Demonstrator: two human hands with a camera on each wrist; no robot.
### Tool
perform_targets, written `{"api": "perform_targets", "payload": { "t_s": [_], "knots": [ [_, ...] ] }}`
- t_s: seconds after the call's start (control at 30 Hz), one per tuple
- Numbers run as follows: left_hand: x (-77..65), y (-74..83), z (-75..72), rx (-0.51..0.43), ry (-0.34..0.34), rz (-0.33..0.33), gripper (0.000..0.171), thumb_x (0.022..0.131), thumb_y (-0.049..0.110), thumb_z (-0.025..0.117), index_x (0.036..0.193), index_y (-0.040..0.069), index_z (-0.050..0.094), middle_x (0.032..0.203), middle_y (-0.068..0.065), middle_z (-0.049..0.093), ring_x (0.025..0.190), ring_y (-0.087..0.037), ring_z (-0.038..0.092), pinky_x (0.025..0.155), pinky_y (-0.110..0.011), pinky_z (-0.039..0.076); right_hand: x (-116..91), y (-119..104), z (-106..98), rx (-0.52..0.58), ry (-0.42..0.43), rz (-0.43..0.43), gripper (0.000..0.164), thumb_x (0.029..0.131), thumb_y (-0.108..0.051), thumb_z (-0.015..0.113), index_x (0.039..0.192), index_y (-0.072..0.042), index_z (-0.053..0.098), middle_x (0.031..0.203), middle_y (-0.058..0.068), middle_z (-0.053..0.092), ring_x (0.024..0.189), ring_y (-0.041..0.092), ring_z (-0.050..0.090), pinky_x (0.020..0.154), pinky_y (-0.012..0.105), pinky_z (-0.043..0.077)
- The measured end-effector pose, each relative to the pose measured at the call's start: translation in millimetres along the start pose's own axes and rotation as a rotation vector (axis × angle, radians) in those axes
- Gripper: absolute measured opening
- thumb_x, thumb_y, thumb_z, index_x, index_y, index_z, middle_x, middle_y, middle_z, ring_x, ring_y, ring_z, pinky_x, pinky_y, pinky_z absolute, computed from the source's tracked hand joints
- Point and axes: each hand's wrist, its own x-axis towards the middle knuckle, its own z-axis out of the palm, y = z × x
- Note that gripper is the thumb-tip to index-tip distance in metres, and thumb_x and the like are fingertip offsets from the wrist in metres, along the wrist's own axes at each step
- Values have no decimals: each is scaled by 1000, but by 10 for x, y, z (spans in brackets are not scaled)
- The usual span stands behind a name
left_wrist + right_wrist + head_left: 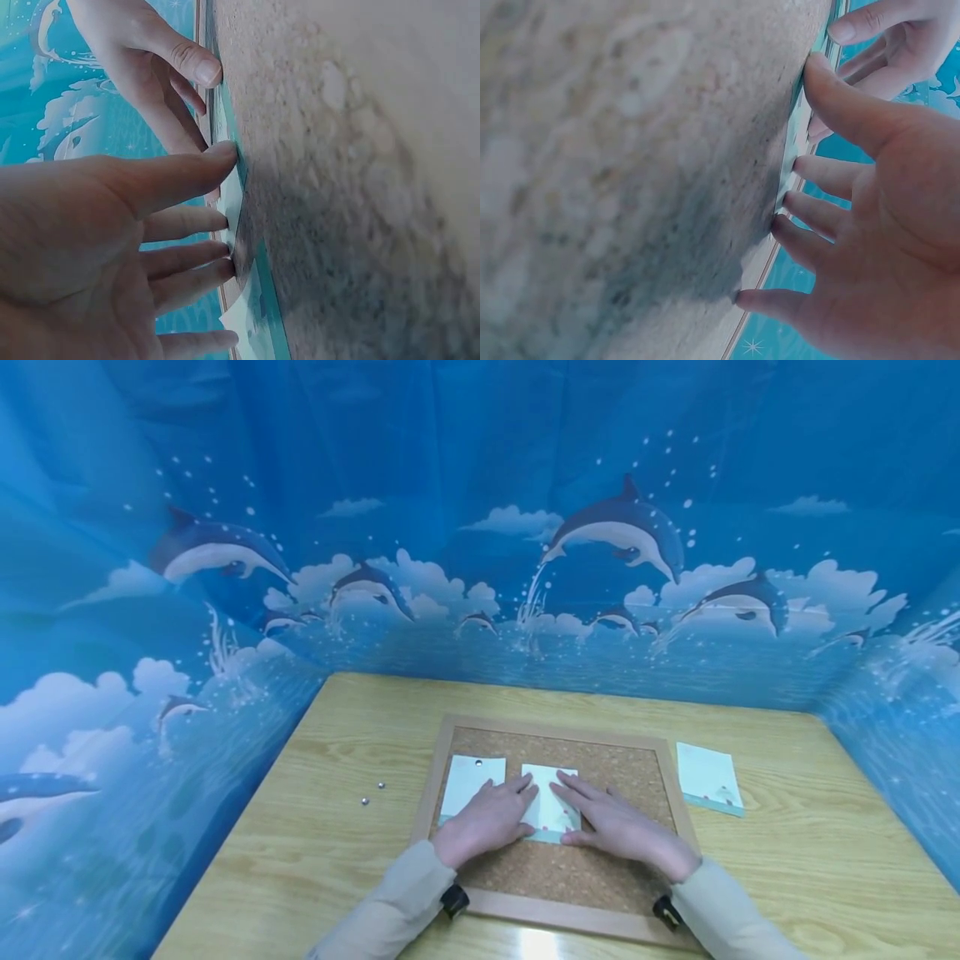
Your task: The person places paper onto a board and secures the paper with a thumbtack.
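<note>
A wood-framed cork board (555,877) lies on the table. On its middle is a pale paper note (546,814) with a green strip along its near edge. My left hand (487,818) touches the left side of this note, fingers fairly straight and spread. From the other side, my right hand (624,828) lays its fingertips and thumb on the right edge. Both wrist views show fingertips at the paper and no grip on it. A second note (463,783) lies left on the board, partly behind my left hand, with a small silver round piece (478,763) near its top.
Left of the board, two small silver pieces (365,802) lie on the wooden table (300,860). Another pale note (707,774) lies at the right, beside the frame. A blue dolphin-printed curtain (450,527) stands behind the table and along its sides.
</note>
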Motion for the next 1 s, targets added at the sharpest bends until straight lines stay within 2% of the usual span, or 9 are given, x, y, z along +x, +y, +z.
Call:
{"api": "perform_targets", "payload": {
  "t_s": [0.13, 0.23, 0.3, 0.4, 0.5, 0.6, 0.7, 0.8, 1.0],
  "knots": [
    [12, -75, -29, -8, 94, 94, 42, 96, 33, 70, 132, 11, 66, 139, -7, 62, 126, -21, 61, 106, -40, 50, 11, 1, 8, 4, 2, -3, 82, 93, -47, 67, 156, -5, 36, 163, 21, 27, 142, 48, 38, 111, 77, 20],
    [-22, -170, -125, -115, 178, 102, 28, 97, 26, 70, 120, 12, 73, 120, -4, 73, 108, -19, 70, 94, -34, 56, 16, 1, 9, 14, -3, 2, 82, 93, -47, 67, 156, -6, 35, 164, 21, 26, 143, 48, 36, 111, 77, 19],
    [-68, -264, -205, -219, 237, 61, 24, 98, 23, 69, 117, 10, 74, 112, -3, 75, 100, -19, 71, 88, -34, 58, 16, -4, 5, 22, -5, 4, 81, 93, -46, 67, 157, -7, 35, 164, 20, 25, 144, 48, 34, 112, 76, 18],
    [-165, -467, -323, -327, 346, -22, 18, 98, 18, 68, 112, 9, 74, 106, -5, 76, 95, -20, 72, 82, -36, 60, 10, -9, -3, 19, -13, -10, 76, 95, -44, 66, 157, -11, 37, 165, 20, 23, 144, 48, 34, 112, 76, 20],
    [-290, -721, -417, -377, 448, -128, 11, 97, 14, 68, 106, 10, 74, 98, -5, 76, 87, -19, 71, 75, -35, 60, 4, -14, -15, 13, -20, -27, 70, 96, -41, 66, 156, -15, 40, 165, 20, 23, 144, 48, 34, 111, 75, 22],
    [-445, -987, -479, -370, 498, -227, 8, 97, 14, 68, 100, 10, 74, 93, -5, 75, 82, -21, 71, 70, -36, 58, -3, -17, -23, 12, -24, -39, 68, 96, -40, 65, 155, -16, 43, 165, 20, 23, 144, 48, 33, 111, 76, 23],
    [-613, -1242, -479, -334, 493, -290, 8, 97, 14, 68, 99, 8, 74, 92, -7, 75, 77, -21, 69, 65, -36, 57, -5, -21, -25, 12, -26, -39, 68, 96, -40, 65, 155, -16, 42, 165, 20, 22, 144, 48, 33, 111, 76, 21],
    [-775, -1436, -445, -303, 436, -354, 8, 95, 14, 70, 95, 7, 74, 90, -7, 74, 74, -20, 68, 62, -36, 55, -3, -18, -21, 7, -25, -46, 67, 96, -39, 65, 155, -16, 42, 165, 20, 22, 144, 48, 34, 111, 76, 22],
    [-1015, -1607, -328, -293, 280, -445, 4, 89, 13, 75, 86, 10, 73, 79, 0, 69, 69, -15, 61, 61, -33, 51, 2, -19, -24, 9, -20, -57, 67, 96, -38, 65, 155, -15, 42, 165, 21, 23, 144, 49, 33, 110, 76, 23]
  ]
}}
